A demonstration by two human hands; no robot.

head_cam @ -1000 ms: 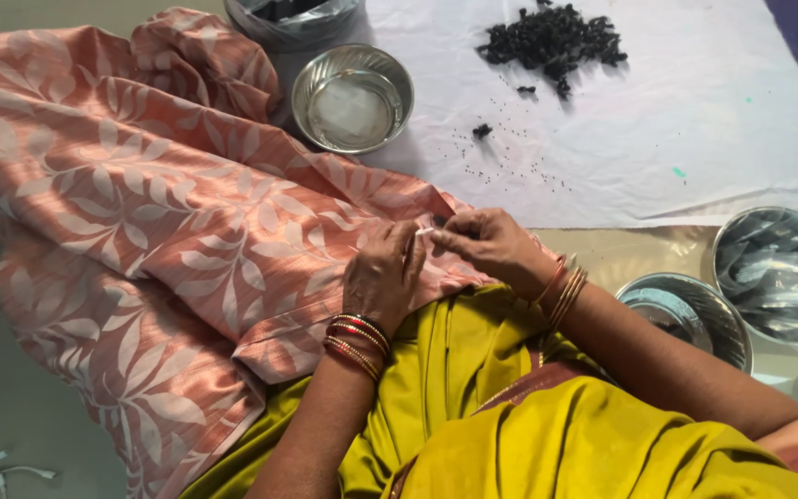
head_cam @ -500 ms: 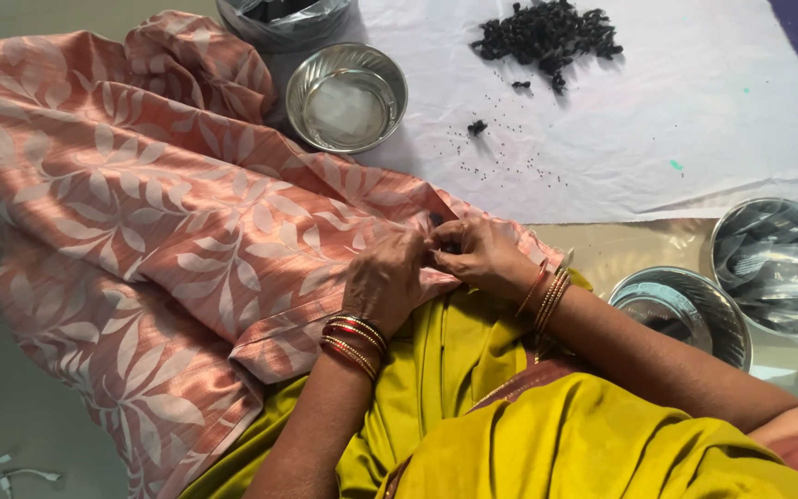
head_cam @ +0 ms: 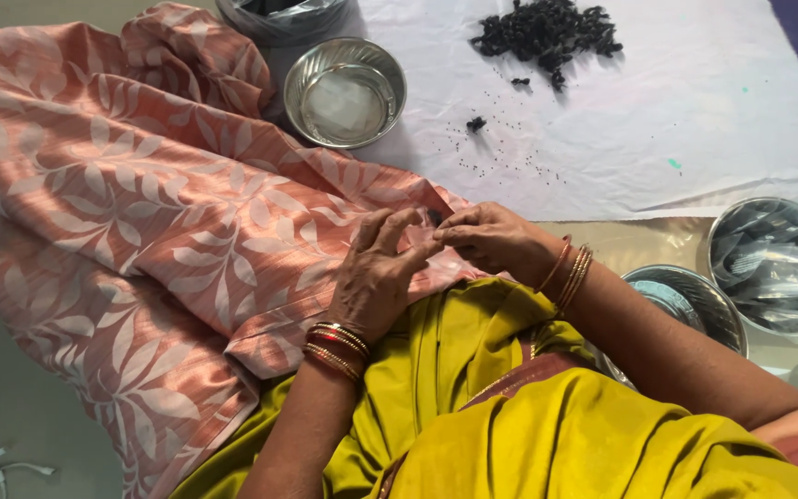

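The pink cloth [head_cam: 140,231], satiny and printed with pale leaf sprays, lies in loose folds across the lap and spreads away to the left of both hands. Its near edge sits right under them. The left hand [head_cam: 376,273] rests palm down on that edge, fingers spread and slightly arched, pressing the fabric flat. The right hand [head_cam: 491,238] meets it from the other side, fingertips drawn together in a pinch on the cloth's edge; something small and dark shows between the two hands, too tiny to make out. Both wrists carry thin metal bangles.

Below the hands runs smooth mustard-yellow fabric [head_cam: 528,434]. Beyond the fingertips a round, shiny steel bowl [head_cam: 344,91] stands on a white sheet [head_cam: 695,111], and farther right on that sheet lies a heap of small black bits [head_cam: 547,32], with a few scattered specks. To the right of the right forearm are two more round metal bowls [head_cam: 695,300], one lined with crinkled clear plastic.
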